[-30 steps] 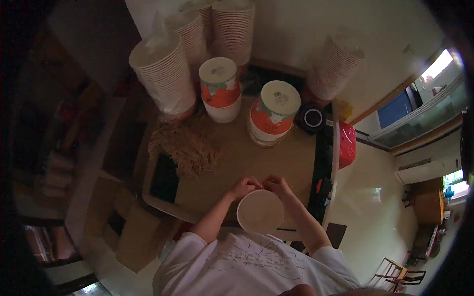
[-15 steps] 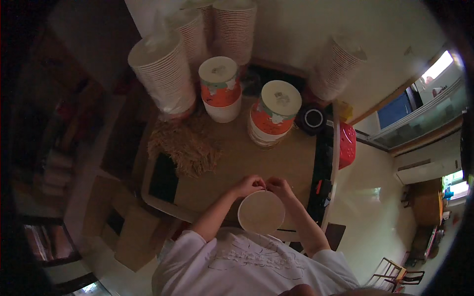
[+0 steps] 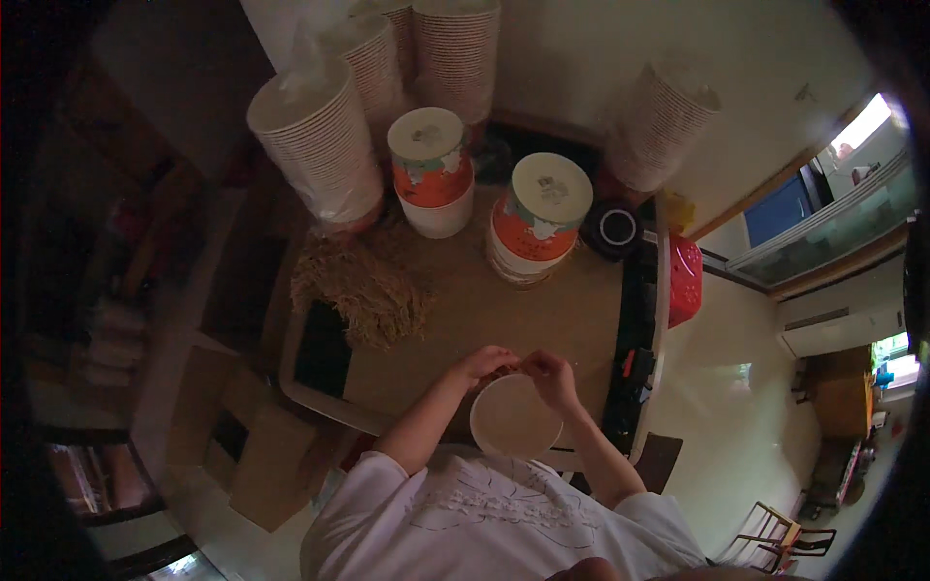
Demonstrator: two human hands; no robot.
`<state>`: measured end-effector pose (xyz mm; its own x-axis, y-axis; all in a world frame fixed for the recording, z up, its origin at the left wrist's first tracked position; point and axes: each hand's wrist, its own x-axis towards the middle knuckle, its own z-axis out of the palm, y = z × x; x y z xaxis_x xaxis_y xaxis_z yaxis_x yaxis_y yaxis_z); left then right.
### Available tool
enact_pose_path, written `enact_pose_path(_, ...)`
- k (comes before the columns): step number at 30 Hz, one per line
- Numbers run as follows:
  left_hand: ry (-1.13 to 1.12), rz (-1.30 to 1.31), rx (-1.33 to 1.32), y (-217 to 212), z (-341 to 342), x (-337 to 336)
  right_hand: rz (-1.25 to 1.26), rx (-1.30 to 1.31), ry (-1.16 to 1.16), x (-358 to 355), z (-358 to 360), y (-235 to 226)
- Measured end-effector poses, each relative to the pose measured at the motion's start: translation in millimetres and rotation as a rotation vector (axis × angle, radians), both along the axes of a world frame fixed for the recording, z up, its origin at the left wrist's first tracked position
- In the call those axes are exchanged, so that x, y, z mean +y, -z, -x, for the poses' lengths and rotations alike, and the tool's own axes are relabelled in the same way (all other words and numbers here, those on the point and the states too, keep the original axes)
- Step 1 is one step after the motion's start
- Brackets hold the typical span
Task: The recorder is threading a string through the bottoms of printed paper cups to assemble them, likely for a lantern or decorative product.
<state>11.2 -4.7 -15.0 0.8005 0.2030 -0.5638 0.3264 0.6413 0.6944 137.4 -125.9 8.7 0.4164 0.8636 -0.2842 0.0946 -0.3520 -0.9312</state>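
Note:
Against my shirt front, at the near edge of the table, a white paper bucket [image 3: 516, 421] has its round opening turned up toward me. My left hand [image 3: 492, 364] is closed at the far left part of its rim and holds it. Beside it, my right hand [image 3: 550, 378] pinches at the far right of the rim, its fingertips close to the left ones. What lies between the right fingers is too small to make out. Farther left on the table lies a heap of tan twisted cords [image 3: 373, 290].
Two orange-and-white paper buckets [image 3: 434, 179] [image 3: 542, 218] stand mid-table. Tall wrapped stacks of white buckets [image 3: 315, 145] line the back left, another stack [image 3: 664, 126] the back right. A dark round object [image 3: 612, 230], a red basket [image 3: 685, 281] and cardboard boxes [image 3: 276, 465] surround the work area.
My right hand has turned and come slightly nearer, over the bucket's rim. The bucket has shifted a little to the right. My left hand stays at nearly the same place.

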Motion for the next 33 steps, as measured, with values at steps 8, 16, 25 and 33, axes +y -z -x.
enact_pose_path(8, -0.055, 0.117, 0.025, 20.8, -1.2, -1.8, -0.092, -0.472, 0.007, -0.6, 16.8, -26.9)
enact_pose_path(16, -0.151, 0.138, 0.074, 13.1, -1.6, -5.3, -0.148, -0.696, 0.024, -4.0, 17.6, -11.8)
enact_pose_path(25, -0.201, 0.162, 0.035, 6.6, -0.9, -8.7, -0.152, -0.657, 0.018, -3.1, 15.5, -13.8)
enact_pose_path(33, -0.24, 0.173, 0.053, 22.9, 1.0, -10.5, -0.128, -0.681, -0.045, -4.3, 17.1, -15.4)
